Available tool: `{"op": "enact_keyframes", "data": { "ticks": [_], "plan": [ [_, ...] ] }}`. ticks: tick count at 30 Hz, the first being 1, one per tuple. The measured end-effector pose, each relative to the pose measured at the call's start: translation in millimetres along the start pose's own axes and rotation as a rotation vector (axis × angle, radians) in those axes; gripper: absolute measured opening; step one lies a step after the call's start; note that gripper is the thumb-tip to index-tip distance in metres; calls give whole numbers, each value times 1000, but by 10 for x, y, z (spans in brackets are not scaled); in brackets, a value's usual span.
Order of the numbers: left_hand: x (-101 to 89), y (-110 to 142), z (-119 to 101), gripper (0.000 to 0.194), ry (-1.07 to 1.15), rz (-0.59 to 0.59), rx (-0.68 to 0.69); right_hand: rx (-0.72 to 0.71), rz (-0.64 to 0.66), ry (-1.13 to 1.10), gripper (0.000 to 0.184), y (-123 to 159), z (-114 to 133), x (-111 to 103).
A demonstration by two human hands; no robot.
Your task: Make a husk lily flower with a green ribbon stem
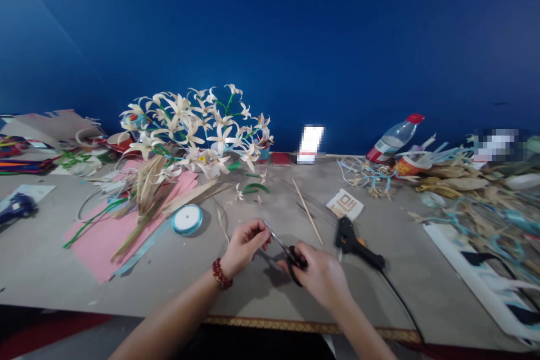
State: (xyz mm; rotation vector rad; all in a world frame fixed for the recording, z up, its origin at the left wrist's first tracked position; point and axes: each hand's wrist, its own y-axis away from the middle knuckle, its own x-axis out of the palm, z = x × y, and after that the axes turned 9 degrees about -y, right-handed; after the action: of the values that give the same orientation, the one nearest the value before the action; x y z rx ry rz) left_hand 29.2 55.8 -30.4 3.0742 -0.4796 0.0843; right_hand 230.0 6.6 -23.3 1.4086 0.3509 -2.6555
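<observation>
My right hand (323, 273) grips the black handles of a pair of scissors (291, 254), whose blades point up and left. The blade tips reach the fingers of my left hand (248, 242), which are pinched together. Whatever those fingers hold is too small to make out. A beaded bracelet (221, 274) circles my left wrist. Just beyond my left hand lie a thin dry husk strip (222, 219) and a small green stem piece (256, 188). A spool of light blue ribbon (187, 220) rests to the left.
White husk flowers (192, 130) on green stems stand at the back. Dry husks (145, 197) lie on pink paper (95, 247). On the right are a wooden stick (307, 212), a black glue gun (358, 244) with its cord, a tilted bottle (394, 139) and a husk pile (455, 179).
</observation>
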Motion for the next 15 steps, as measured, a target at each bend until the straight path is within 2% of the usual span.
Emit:
{"op": "enact_keyframes", "data": {
  "ticks": [10,15],
  "plan": [
    [14,8,-51,35,33,-5,-21,16,21,-103,42,3,-46,5],
    [8,30,-87,31,-8,56,22,88,-9,-391,43,-92,-35,29]
  ]
}}
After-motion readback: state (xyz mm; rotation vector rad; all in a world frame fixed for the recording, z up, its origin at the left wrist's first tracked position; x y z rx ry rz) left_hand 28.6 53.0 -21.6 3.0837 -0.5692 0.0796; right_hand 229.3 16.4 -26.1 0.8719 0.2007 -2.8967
